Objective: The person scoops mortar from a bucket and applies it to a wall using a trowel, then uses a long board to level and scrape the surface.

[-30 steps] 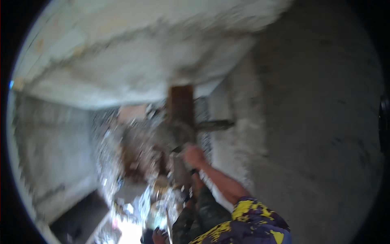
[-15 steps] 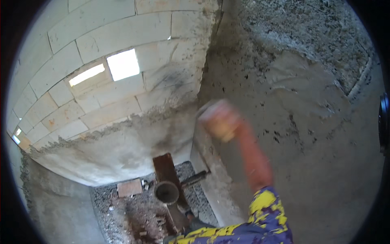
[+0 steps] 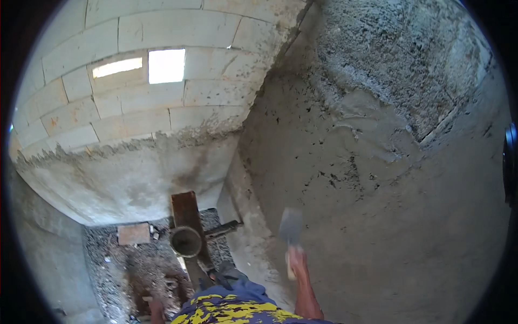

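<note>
My right hand [image 3: 297, 261] is closed around the light handle of a trowel [image 3: 291, 227]. Its grey, slightly blurred blade points up and away, in front of the wet grey plaster wall [image 3: 334, 248] on the right; whether it touches the wall I cannot tell. At the lower edge, part of my left hand [image 3: 155, 309] shows low on the left of my patterned shirt. Its fingers are too small and dim to make out. A round bucket [image 3: 186, 242] stands below on a wooden plank [image 3: 185, 208], nearer to neither hand.
Rough, uncoated patches remain on the upper right wall [image 3: 394, 59]. A block wall [image 3: 178, 27] with two small openings stands ahead, its lower band plastered. Rubble and gravel cover the floor [image 3: 110, 264], where a reddish brick [image 3: 134, 234] lies. A dark bar [image 3: 222, 229] juts beside the plank.
My right hand has come down from high on the wall toward my body, and the trowel now shows clearly. My left hand has entered at the lower edge. The view has shifted.
</note>
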Demonstrator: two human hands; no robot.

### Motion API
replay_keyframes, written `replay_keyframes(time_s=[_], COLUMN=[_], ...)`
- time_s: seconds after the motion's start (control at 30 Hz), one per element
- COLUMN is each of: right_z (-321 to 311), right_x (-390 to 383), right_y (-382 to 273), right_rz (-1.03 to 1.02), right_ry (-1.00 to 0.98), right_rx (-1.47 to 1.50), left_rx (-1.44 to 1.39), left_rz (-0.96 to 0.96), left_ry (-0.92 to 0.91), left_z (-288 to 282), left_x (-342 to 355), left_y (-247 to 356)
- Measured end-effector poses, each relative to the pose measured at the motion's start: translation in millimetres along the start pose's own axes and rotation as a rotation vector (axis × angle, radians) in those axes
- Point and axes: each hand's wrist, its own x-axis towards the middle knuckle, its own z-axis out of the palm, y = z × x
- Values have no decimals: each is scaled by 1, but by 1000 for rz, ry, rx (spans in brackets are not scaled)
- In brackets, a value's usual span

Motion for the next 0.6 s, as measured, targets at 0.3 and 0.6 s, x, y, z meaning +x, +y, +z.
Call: replay_keyframes(time_s=[0.3,0.6], right_z=[-155,-273], right_x=[118,263], right_y=[-229,-325], right_rz=[-456,-749], right_ry=[169,407], right_rx=[-249,-394], left_rx=[-451,-794], left_rz=[163,-434], left_ry=[-160,-275], left_z=[39,88], left_x=[-32,8], left_y=[131,-17])
